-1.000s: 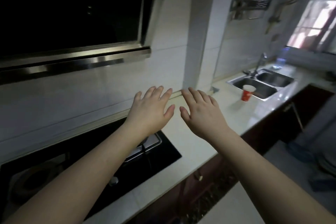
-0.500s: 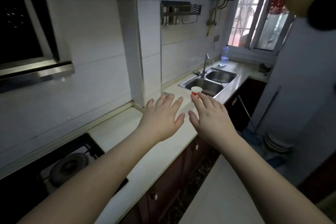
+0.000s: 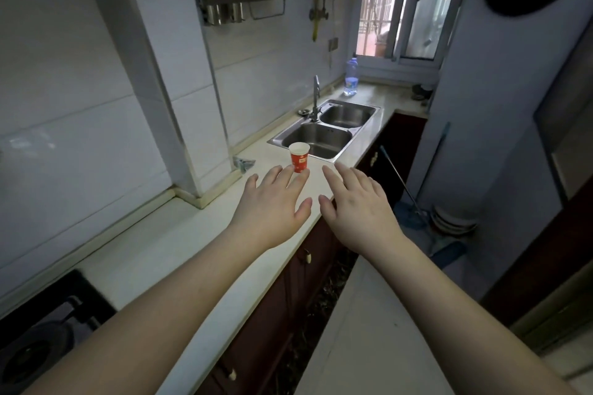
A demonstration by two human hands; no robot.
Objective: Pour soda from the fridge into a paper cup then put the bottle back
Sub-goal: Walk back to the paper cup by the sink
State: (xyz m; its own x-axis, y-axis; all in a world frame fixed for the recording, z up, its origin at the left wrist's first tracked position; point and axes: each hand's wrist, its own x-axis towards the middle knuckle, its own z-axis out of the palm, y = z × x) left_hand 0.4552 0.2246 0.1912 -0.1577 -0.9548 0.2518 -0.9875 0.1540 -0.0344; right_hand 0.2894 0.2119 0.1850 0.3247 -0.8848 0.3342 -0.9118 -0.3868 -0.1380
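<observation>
A small red paper cup with a white rim stands upright on the pale counter, just in front of the sink. My left hand is held out flat above the counter, fingers spread, its fingertips just short of the cup in the picture. Beside it, my right hand is stretched forward the same way, fingers straight, holding nothing. The tall pale fridge stands on the right side of the narrow kitchen. No soda bottle shows.
A steel double sink with a tap lies behind the cup. A clear water bottle stands by the window. A gas hob is at the lower left. A mop leans near the fridge, with stacked plates on the floor.
The view has swung right and forward, from the hob and wall toward the sink. The cup, once behind my right fingertips, now shows fully beyond my left fingers. Both hands stay flat and empty.
</observation>
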